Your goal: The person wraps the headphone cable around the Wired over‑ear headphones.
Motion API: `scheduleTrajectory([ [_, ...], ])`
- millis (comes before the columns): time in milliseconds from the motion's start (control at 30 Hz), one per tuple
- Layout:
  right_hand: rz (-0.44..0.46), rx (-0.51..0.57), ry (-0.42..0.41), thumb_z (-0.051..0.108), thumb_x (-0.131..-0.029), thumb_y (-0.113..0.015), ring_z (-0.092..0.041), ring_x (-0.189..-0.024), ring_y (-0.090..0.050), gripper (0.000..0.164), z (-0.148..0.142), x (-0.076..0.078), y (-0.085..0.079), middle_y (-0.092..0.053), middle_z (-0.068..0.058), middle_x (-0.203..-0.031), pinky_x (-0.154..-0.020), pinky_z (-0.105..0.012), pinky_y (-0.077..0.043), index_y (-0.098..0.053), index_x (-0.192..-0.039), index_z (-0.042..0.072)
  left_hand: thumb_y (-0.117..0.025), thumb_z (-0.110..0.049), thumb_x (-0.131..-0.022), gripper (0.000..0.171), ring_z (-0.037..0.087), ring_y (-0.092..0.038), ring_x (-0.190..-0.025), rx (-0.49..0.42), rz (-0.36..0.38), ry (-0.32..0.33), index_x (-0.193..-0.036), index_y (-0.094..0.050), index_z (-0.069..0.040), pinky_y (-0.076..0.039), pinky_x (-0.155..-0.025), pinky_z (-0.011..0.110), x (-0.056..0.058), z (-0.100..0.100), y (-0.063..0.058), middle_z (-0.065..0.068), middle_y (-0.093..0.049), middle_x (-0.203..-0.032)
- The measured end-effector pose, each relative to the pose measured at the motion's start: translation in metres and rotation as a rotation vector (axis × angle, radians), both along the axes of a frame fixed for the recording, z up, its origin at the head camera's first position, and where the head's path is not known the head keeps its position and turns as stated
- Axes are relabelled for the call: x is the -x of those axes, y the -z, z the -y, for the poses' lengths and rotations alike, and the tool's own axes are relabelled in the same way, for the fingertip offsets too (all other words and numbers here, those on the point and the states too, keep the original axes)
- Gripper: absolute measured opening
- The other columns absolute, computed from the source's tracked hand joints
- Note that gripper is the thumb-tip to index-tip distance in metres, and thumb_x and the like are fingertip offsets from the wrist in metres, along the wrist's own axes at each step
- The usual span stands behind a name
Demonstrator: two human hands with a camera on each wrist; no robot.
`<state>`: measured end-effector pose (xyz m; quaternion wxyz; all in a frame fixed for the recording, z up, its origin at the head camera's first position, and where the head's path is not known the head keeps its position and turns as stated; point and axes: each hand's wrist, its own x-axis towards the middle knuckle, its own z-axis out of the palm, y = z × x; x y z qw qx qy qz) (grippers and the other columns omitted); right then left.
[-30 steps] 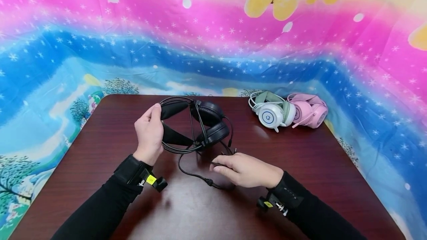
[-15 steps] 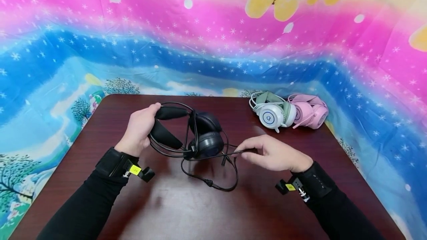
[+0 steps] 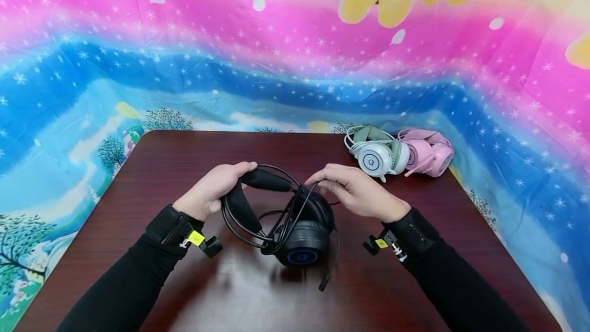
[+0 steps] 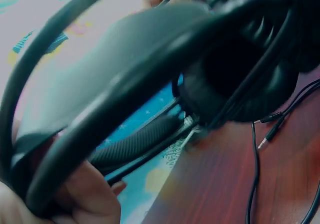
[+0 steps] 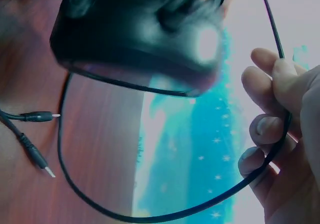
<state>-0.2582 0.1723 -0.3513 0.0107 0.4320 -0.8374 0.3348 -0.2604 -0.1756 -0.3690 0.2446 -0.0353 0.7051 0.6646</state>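
Note:
My left hand (image 3: pixel 214 188) grips a black over-ear headset (image 3: pixel 305 242) by its padded headband, holding it tilted over the middle of the table. The ear cups hang toward the right, and a thin microphone boom (image 3: pixel 325 279) points down beside them. Loops of black cable are wound round the headband and cups. My right hand (image 3: pixel 357 188) pinches a strand of the cable (image 5: pixel 172 215) between thumb and fingers, just right of the upper ear cup. In the right wrist view, two audio plugs (image 5: pixel 35 154) dangle at the cable's split end.
A white-and-green headset (image 3: pixel 375 160) and a pink headset (image 3: pixel 426 155) sit side by side at the table's back right. Behind the dark red wooden table (image 3: pixel 193 150), a colourful printed cloth (image 3: pixel 258 65) hangs.
The headset has swung closer to the front and right, its cups turned lower. My right hand first drew a cable strand out to the right, then brought it up and back by the cups.

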Motion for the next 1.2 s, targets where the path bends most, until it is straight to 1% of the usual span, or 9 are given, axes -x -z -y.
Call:
scheduleTrajectory([
  [67, 0.008, 0.008, 0.011, 0.009, -0.114, -0.059, -0.012, -0.093, -0.068, 0.026, 0.002, 0.004, 0.004, -0.071, -0.002, -0.103, -0.079, -0.027, -0.061, -0.077, -0.130, 0.020, -0.057, -0.050, -0.113, 0.050, 0.028, -0.076, -0.125, 0.021, -0.018, 0.023, -0.127, -0.073, -0.005, -0.065, -0.074, 0.027, -0.001, -0.003, 0.001, 0.013, -0.072, -0.139],
  [133, -0.002, 0.015, 0.024, 0.009, -0.113, -0.060, -0.015, -0.094, -0.070, 0.025, 0.004, 0.006, 0.008, -0.072, 0.002, -0.104, -0.081, -0.029, -0.059, -0.077, -0.129, 0.019, -0.057, -0.049, -0.113, 0.050, 0.030, -0.072, -0.127, 0.033, -0.035, 0.041, -0.125, -0.073, -0.004, -0.064, -0.074, 0.028, -0.002, -0.008, 0.004, 0.013, -0.068, -0.143],
  [200, -0.017, 0.022, 0.037, 0.010, -0.113, -0.062, -0.015, -0.095, -0.071, 0.023, 0.006, 0.008, 0.010, -0.072, 0.005, -0.104, -0.084, -0.030, -0.057, -0.077, -0.127, 0.018, -0.058, -0.048, -0.113, 0.050, 0.023, -0.078, -0.095, 0.031, -0.035, 0.044, -0.123, -0.074, -0.002, -0.059, -0.065, 0.025, -0.003, -0.014, 0.007, 0.007, -0.076, -0.107],
  [300, -0.035, 0.036, 0.048, 0.009, -0.112, -0.062, -0.011, -0.094, -0.070, 0.021, 0.008, 0.009, 0.012, -0.073, 0.006, -0.104, -0.085, -0.031, -0.058, -0.077, -0.126, 0.017, -0.057, -0.047, -0.114, 0.051, 0.011, -0.058, -0.050, 0.010, -0.028, 0.041, -0.127, -0.071, 0.000, -0.048, -0.052, 0.025, -0.006, -0.022, 0.011, -0.006, -0.048, -0.057],
  [533, -0.083, 0.099, 0.075, 0.005, -0.112, -0.062, -0.021, -0.092, -0.072, 0.022, 0.007, 0.013, 0.010, -0.075, 0.003, -0.106, -0.083, -0.031, -0.057, -0.077, -0.123, 0.016, -0.053, -0.045, -0.116, 0.053, 0.011, -0.058, -0.041, -0.060, 0.009, 0.040, -0.133, -0.069, 0.002, -0.046, -0.048, 0.024, -0.010, -0.028, 0.016, -0.006, -0.042, -0.050],
  [733, -0.038, 0.039, 0.115, 0.011, -0.112, -0.063, -0.016, -0.094, -0.073, 0.024, 0.000, 0.019, 0.019, -0.076, 0.002, -0.105, -0.084, -0.031, -0.060, -0.078, -0.128, 0.021, -0.054, -0.046, -0.115, 0.047, 0.009, -0.065, -0.064, -0.121, 0.003, 0.010, -0.136, -0.070, -0.008, -0.046, -0.053, 0.023, -0.011, -0.023, 0.017, 0.002, -0.066, -0.094],
  [900, 0.034, 0.009, 0.164, 0.018, -0.112, -0.064, -0.012, -0.093, -0.069, 0.026, -0.010, 0.023, 0.035, -0.075, 0.007, -0.105, -0.076, -0.028, -0.057, -0.078, -0.131, 0.029, -0.054, -0.045, -0.116, 0.045, 0.013, -0.065, -0.087, -0.174, -0.044, 0.041, -0.146, -0.071, -0.016, -0.056, -0.098, 0.031, -0.013, -0.019, 0.019, 0.007, -0.063, -0.142],
  [1000, 0.097, 0.010, 0.167, 0.019, -0.113, -0.063, -0.011, -0.091, -0.069, 0.024, -0.011, 0.024, 0.042, -0.074, 0.008, -0.103, -0.071, -0.028, -0.058, -0.078, -0.129, 0.029, -0.055, -0.045, -0.116, 0.046, 0.010, -0.049, -0.067, -0.209, -0.036, 0.048, -0.147, -0.070, -0.015, -0.053, -0.089, 0.028, -0.013, -0.020, 0.019, -0.001, -0.068, -0.111],
  [1200, 0.140, 0.009, 0.200, 0.019, -0.113, -0.063, -0.013, -0.099, -0.073, 0.025, -0.009, 0.021, 0.053, -0.079, 0.002, -0.111, -0.083, -0.030, -0.061, -0.077, -0.134, 0.023, -0.054, -0.045, -0.116, 0.042, 0.009, -0.035, -0.057, -0.361, 0.054, 0.024, -0.143, -0.066, -0.015, -0.031, -0.057, 0.023, -0.015, -0.022, 0.017, -0.007, -0.039, -0.069],
])
